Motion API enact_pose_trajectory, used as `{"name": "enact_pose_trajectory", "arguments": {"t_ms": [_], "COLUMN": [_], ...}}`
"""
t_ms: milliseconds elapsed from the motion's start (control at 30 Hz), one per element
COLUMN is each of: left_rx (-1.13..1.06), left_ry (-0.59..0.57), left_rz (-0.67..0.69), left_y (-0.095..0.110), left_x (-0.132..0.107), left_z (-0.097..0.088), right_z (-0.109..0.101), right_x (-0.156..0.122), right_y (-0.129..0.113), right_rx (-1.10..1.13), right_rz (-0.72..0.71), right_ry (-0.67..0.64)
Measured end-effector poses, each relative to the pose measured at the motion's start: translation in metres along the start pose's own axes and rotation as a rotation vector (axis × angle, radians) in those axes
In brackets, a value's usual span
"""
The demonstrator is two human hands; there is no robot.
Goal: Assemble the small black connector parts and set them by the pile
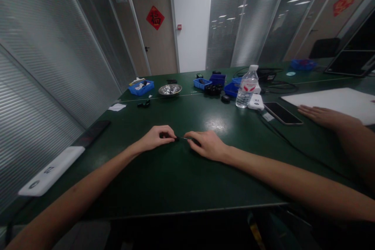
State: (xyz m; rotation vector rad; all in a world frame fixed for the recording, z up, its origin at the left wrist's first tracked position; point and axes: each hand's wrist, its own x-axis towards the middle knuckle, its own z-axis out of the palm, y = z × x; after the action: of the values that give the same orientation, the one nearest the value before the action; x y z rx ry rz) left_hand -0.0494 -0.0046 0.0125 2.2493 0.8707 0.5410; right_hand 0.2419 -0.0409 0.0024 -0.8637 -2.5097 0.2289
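Both my hands rest on the dark green table [181,179], close together near its middle. My left hand [156,138] is closed in a pinch around a small dark part [175,138]. My right hand [206,144] is closed on a thin tool, its slim metal shaft [184,138] pointing left into that part. What exactly the part is stays too small and dark to tell.
A co-worker's hand [322,116] lies flat at the right beside a phone [283,113] and a white sheet [336,101]. Farther back stand a water bottle [247,87], blue bins [141,87], a metal bowl [170,90] and black cables. A white power bank [51,170] lies at left.
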Motion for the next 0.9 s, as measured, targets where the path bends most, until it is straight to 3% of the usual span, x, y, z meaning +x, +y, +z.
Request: {"name": "enact_pose_trajectory", "arguments": {"t_ms": [200,567,900], "left_rx": [-0.053,0.137,0.211], "left_ry": [0.000,0.009,-0.016], "left_rz": [-0.047,0.188,0.193], "left_y": [0.002,0.010,0.011], "left_x": [0.000,-0.004,-0.008], "left_z": [0.010,0.016,0.017], "right_z": [0.002,-0.001,0.000], "right_x": [0.001,0.002,0.001], "right_y": [0.001,0.000,0.002], "right_rx": [-0.037,-0.020,-0.021], "right_rz": [0.030,-0.024,-0.042], "right_ry": [-0.007,-0.051,-0.058]}}
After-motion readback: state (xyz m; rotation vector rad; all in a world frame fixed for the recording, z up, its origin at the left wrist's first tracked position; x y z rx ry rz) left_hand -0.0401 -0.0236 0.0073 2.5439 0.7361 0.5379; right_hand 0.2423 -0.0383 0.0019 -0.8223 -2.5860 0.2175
